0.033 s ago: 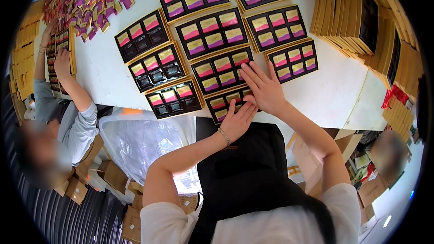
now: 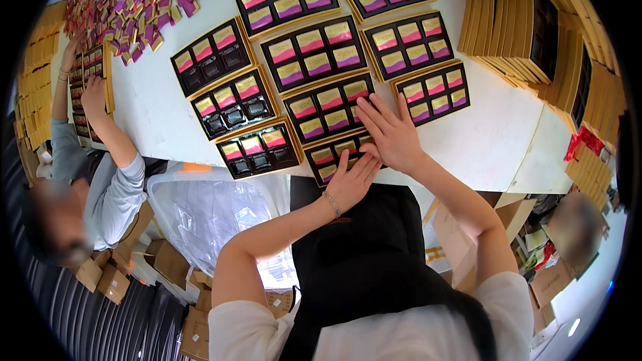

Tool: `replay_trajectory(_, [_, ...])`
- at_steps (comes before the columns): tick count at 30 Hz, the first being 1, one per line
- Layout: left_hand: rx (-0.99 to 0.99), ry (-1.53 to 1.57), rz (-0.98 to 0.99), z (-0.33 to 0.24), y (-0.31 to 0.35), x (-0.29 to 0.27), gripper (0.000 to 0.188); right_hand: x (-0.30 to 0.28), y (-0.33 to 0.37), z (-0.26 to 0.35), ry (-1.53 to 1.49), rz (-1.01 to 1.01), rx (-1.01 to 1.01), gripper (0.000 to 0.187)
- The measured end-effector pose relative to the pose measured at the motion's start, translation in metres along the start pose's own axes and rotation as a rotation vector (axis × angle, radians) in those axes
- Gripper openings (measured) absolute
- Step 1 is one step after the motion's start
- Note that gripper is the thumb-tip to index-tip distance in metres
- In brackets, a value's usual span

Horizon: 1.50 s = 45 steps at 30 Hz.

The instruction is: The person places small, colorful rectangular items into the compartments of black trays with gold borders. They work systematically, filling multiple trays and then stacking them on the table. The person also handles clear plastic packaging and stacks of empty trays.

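My right hand (image 2: 396, 135) lies with its fingers stretched out over the right end of two gold-edged black trays. One is the nearest tray (image 2: 322, 157), partly hidden under both hands; the other is the tray (image 2: 329, 117) just behind it. My left hand (image 2: 351, 182), palm down with fingers extended, rests on the nearest tray's front edge, its fingertips meeting my right hand. Both trays hold small flat wrapped pieces, gold with pink or purple. Just right of my right hand sits another filled tray (image 2: 433, 93). Neither hand grips anything that I can see.
Three trays (image 2: 233, 104) at the left have wrapped pieces only in their back rows. Other filled trays (image 2: 314, 51) stand behind. Loose pieces (image 2: 144, 3) are heaped far left. Stacked gold boxes (image 2: 501, 27) stand at the right. A co-worker's hand (image 2: 93, 97) touches trays at the left.
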<state>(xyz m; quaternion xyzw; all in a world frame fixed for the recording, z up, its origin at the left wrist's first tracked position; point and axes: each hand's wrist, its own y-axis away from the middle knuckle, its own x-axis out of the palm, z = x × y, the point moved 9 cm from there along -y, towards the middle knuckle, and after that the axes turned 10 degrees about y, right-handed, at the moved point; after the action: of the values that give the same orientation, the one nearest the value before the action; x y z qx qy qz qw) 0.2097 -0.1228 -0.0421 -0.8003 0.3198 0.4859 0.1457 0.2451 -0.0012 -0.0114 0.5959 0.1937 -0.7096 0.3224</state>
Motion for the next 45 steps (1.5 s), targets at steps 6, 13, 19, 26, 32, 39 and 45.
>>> replay_trajectory(6, [0.048, 0.133, 0.024, -0.001, -0.015, -0.049, 0.058, -0.074, -0.067, -0.06, 0.05, -0.405, 0.082, 0.053])
replay_trajectory(13, [0.062, 0.075, -0.568, 0.171, -0.189, -0.214, 0.037, -0.085, -0.221, -0.282, 0.211, -0.132, 0.752, 0.039])
replay_trajectory(19, [0.063, -0.133, -0.609, 0.283, -0.337, -0.232, 0.022, -0.062, -0.269, -0.285, 0.17, 0.162, 0.623, 0.029])
replay_trajectory(26, [-0.15, 0.165, -0.533, 0.306, -0.35, -0.235, 0.03, -0.059, -0.246, -0.3, -1.197, -0.306, 0.498, 0.033])
replay_trajectory(32, [-0.421, 1.499, -0.54, 0.335, -0.233, -0.245, 0.031, -0.082, -0.26, -0.187, -1.916, -0.026, 0.069, 0.034])
replay_trajectory(39, [-0.832, 1.103, -0.767, 0.357, 0.019, -0.253, 0.021, -0.041, -0.266, -0.02, -1.182, 0.184, 0.209, 0.013])
replay_trajectory(45, [-0.827, 0.686, -0.855, 0.368, 0.122, -0.216, 0.013, -0.011, -0.295, 0.087, -0.609, -0.009, -0.067, 0.014])
